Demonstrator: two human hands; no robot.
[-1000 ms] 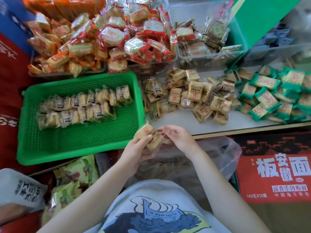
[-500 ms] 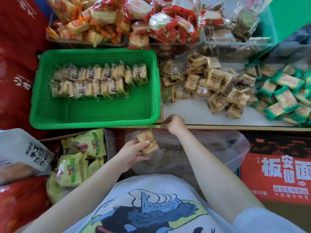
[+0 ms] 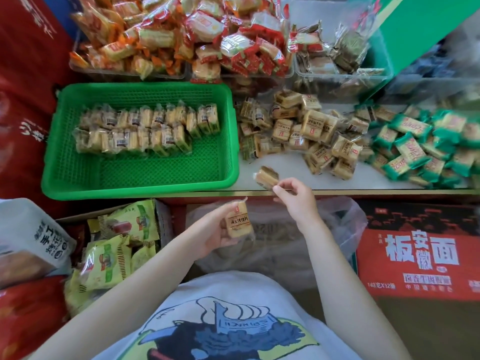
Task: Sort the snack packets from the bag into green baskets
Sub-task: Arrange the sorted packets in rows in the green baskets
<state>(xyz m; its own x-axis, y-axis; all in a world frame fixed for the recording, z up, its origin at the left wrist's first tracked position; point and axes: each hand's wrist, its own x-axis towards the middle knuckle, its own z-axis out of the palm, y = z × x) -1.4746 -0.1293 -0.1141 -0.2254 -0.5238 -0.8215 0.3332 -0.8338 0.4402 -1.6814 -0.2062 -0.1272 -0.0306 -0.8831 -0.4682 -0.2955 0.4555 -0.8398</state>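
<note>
1. Two hands are at work nearest the viewer, each now with its own packet. The left hand (image 3: 220, 236) grasps a tan snack packet (image 3: 239, 222) label-up above the clear plastic bag (image 3: 337, 229), which sags below the desk edge. A second ago both hands met over that one packet.
2. Half a second ago the right hand (image 3: 296, 201) was a bare fist at the desk (image 3: 280, 170) edge. Now it pinches a second packet (image 3: 266, 178) by its wrapper end and lifts it just over the near rim of the desk.
3. Left of that, the green basket (image 3: 140, 188) holds two neat rows of pale packets (image 3: 145, 128) along its far half. Its near half shows bare mesh, so there is room for a third row.
4. Right of the basket, a loose heap of tan packets (image 3: 311, 131) lies on the desk. Green-wrapped packets (image 3: 415, 144) are piled further right.
5. Farthest off, clear tubs (image 3: 337, 74) hold red and orange wrapped snacks (image 3: 181, 35).
6. Judging by this, a fresh packet is in play while the other waits, and both look bound for the basket or the heap.
</note>
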